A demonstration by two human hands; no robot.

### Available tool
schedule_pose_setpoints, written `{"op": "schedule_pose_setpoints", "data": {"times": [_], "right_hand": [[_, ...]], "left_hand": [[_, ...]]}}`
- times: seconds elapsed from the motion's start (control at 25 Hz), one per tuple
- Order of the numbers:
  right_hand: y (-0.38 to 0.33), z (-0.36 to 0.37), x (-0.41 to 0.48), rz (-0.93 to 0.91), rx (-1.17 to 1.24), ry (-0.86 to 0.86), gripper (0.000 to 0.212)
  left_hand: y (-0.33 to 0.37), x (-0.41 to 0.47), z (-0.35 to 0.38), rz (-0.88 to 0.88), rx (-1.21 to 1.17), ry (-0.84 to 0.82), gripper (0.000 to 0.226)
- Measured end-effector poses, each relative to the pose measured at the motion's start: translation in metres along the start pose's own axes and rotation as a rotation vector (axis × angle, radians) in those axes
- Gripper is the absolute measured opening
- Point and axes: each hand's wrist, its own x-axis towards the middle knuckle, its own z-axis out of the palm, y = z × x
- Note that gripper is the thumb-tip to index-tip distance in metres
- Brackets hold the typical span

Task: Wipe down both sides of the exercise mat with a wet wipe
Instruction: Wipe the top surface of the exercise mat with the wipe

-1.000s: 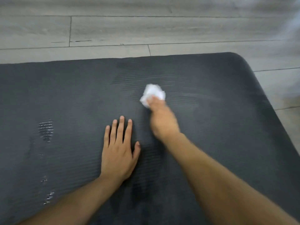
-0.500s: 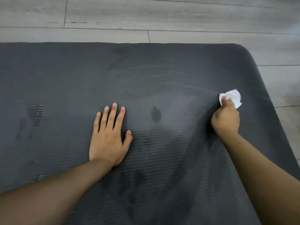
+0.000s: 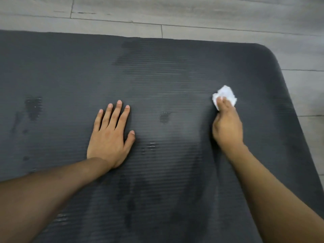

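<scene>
1. Two hands work on the mat [image 3: 70, 76], which lies flat on the floor [image 3: 192, 14]. Its far edge and rounded right corner are in view.
2. The left hand [image 3: 110, 135] lies palm down left of centre, fingers straight and slightly spread. It presses on the mat and holds nothing.
3. The right hand [image 3: 227, 125] has its fingers curled round a crumpled white wipe [image 3: 225, 95]. The wipe touches the mat near the right edge, short of the corner.
4. Damp streaks [image 3: 150, 199] darken the middle and near part of the mat. A wet patch [image 3: 33, 106] sits far left, and a small dark spot [image 3: 164, 116] lies between the hands.
5. The band between the wipe and the right edge looks matt and is judged not yet covered.
6. The step in hand is judged to be wiping the right end of the upper face.
7. To do it well:
   - Strokes should overlap and run along the ribs.
   - Each stroke should carry through to the edge and round the corner.
   - Opening the balled wipe flatter would widen its contact.
   - The left hand's pressure should hold, so the mat does not creep.
8. The underside is hidden, and turning the mat is judged outstanding.
</scene>
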Motion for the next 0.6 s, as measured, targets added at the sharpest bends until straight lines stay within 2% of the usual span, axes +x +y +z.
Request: {"op": "schedule_pose_setpoints", "data": {"times": [0.04, 0.08, 0.16, 0.2, 0.32, 0.36, 0.4, 0.44, 0.56, 0.6], "right_hand": [[0.022, -0.012, 0.004, 0.154, -0.007, 0.032, 0.052], [0.026, -0.014, 0.004, 0.232, -0.004, 0.069, 0.052], [-0.016, 0.000, -0.004, 0.189, 0.103, 0.098, 0.050], [-0.050, 0.012, -0.015, 0.080, 0.156, 0.054, 0.049], [-0.133, 0.049, -0.072, -0.530, 0.091, -0.072, 0.051], [-0.133, 0.055, -0.076, -0.654, 0.057, -0.105, 0.052], [-0.119, 0.053, -0.070, -0.687, 0.031, -0.122, 0.054], [-0.096, 0.046, -0.058, -0.645, 0.029, -0.103, 0.056], [-0.004, 0.013, -0.020, -0.230, -0.033, 0.004, 0.057], [0.015, 0.003, -0.013, -0.142, -0.069, 0.018, 0.055]], "left_hand": [[0.000, 0.000, 0.000, -0.006, 0.001, 0.002, 0.073], [0.000, 0.001, 0.000, -0.009, 0.003, 0.004, 0.073], [0.001, 0.002, 0.000, -0.010, 0.005, 0.007, 0.073], [0.001, 0.001, 0.001, -0.011, 0.007, 0.013, 0.073], [0.001, 0.002, 0.002, -0.002, 0.012, 0.014, 0.074], [0.000, 0.002, 0.002, 0.000, 0.009, 0.013, 0.074], [-0.001, 0.002, 0.002, -0.002, 0.007, 0.013, 0.074], [-0.002, 0.001, 0.002, -0.003, 0.004, 0.011, 0.073], [0.000, 0.002, 0.002, -0.001, -0.007, 0.014, 0.073], [-0.001, 0.002, 0.002, -0.003, -0.009, 0.018, 0.073]]}}
